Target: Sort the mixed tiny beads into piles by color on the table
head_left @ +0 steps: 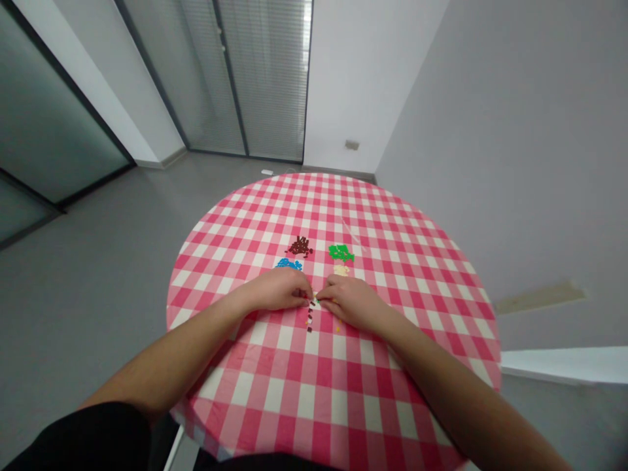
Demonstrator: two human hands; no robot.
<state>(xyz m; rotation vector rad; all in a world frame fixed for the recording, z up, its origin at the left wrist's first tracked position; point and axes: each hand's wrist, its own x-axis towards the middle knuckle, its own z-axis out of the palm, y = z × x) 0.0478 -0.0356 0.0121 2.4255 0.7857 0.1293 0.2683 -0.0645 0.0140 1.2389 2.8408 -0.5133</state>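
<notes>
Two bare hands meet at the middle of a round table [314, 399] covered in pink-and-white gingham cloth, smooth and slightly creased. Left hand [279, 290] comes in from the near left, right hand [350, 302] from the near right, both palm-down with fingers curled inward. Left fingertips [306, 297] and right fingertips [320, 297] are pressed close together around tiny pale and green plastic pieces [315, 300]; the exact pinch can't be told, since the pieces are too small and partly hidden. Just below the hands, a short vertical line of dark brick-like pieces [309, 318] sits on the cloth, about five or six, exact count unclear. Four small loose heaps lie just beyond the hands: dark red pieces [299, 246], green pieces [341, 252], blue pieces [289, 264] and cream pieces [341, 269]. Individual pieces in the heaps are too small to count. Pieces look like small, hard, blocky plastic. Beyond the table are a grey floor [122, 261], a white wall [358, 78] and a glass door with slatted blinds [265, 78].
</notes>
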